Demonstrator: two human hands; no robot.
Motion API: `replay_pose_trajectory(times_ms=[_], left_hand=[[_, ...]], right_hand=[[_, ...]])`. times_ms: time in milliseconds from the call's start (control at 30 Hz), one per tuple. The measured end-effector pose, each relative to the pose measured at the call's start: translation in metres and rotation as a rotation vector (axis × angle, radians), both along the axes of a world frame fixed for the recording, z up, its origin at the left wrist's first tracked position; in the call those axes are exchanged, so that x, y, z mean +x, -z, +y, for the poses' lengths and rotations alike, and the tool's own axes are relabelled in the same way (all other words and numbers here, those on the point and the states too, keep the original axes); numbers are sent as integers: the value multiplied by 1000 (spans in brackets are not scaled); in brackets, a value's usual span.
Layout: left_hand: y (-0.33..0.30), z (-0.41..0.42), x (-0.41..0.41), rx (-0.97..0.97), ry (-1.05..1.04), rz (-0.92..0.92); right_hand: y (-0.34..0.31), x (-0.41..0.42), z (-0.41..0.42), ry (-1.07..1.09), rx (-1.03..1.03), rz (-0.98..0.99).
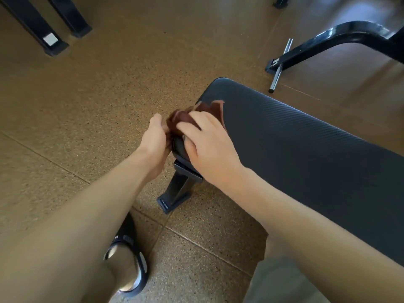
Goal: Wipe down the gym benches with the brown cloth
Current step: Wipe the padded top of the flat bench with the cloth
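A black padded gym bench (295, 145) runs from the centre to the right edge of the head view. The brown cloth (185, 118) lies bunched at the bench's near-left end, partly draped on the pad. My right hand (207, 145) rests on top of the cloth with fingers curled over it. My left hand (156, 136) is at the bench's end edge and grips the cloth's left side; its fingertips are hidden behind the cloth.
The bench's black leg and foot (175, 193) stand on a speckled brown floor. Another black frame with a steel peg (281, 66) stands at the upper right. Two black equipment legs (52, 42) are at the upper left. My foot in a black sandal (131, 259) is below.
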State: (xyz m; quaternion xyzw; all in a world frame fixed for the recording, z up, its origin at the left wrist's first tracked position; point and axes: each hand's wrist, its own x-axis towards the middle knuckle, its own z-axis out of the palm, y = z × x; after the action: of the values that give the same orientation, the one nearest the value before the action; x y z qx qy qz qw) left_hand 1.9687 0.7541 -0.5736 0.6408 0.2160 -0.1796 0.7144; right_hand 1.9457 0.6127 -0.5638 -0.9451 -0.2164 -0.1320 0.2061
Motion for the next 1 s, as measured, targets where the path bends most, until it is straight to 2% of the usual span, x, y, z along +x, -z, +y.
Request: replay_pose_trajectory(times_ms=[100,200,267,400,567,667,800,1000], left_hand=[[2,5,3,-37,2,20],[0,1,2,-18,24,26],[2,-2,2,-10,76,8],[10,-2,4,10,49,29],[10,-3,4,18,36,77],[0,-1,5,40,57,100],[-2,-5,8,46,19,62],[2,-22,0,193,-8,15]], right_hand=[[-3,-41,-21,-94,-55,33],[1,-75,-57,-154,-276,42],[3,-95,-90,-175,-346,48],[4,-99,-111,-185,-380,50],[10,-38,-28,-350,-367,-96],[8,-22,6,-336,-357,-101],[3,-50,-36,-312,-367,-42],[5,-112,-126,-216,-431,43]])
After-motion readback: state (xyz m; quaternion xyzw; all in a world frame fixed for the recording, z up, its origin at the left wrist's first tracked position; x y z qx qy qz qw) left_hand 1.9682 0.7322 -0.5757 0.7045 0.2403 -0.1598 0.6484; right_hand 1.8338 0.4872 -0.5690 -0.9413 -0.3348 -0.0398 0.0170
